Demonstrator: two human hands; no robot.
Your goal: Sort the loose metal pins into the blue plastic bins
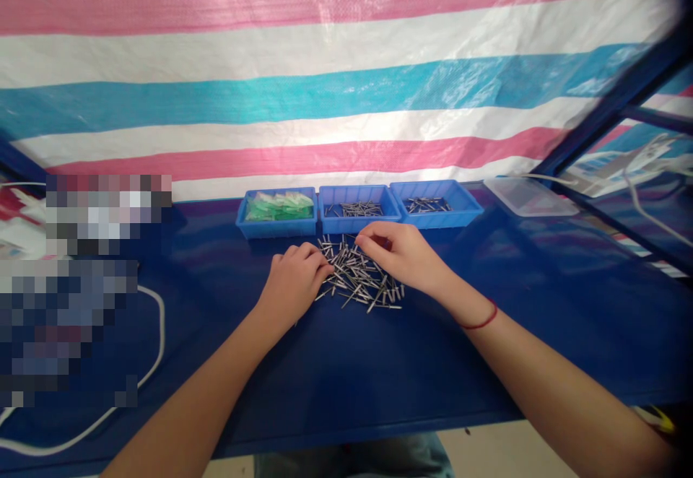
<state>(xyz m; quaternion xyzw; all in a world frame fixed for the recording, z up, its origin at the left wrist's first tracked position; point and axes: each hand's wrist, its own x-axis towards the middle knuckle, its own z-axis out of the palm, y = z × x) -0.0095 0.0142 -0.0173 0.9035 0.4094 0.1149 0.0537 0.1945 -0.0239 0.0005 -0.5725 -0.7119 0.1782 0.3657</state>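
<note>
A pile of several small metal pins (357, 279) lies on the dark blue table (379, 370). My left hand (295, 283) rests at the pile's left edge with its fingers curled, touching the pins. My right hand (403, 254) is over the pile's far right side, fingers pinched together near a pin; what they hold is too small to name. Behind the pile stand three blue trays: the left tray (276, 227) holds green pieces, the middle tray (358, 219) and the right tray (436, 207) hold metal pins.
A clear plastic lid or box (530, 196) sits to the right of the trays. A white cable (154, 348) loops over the table at the left. A striped pink, white and blue tarp (325, 88) hangs behind. A dark frame bar (606, 110) slants at the right.
</note>
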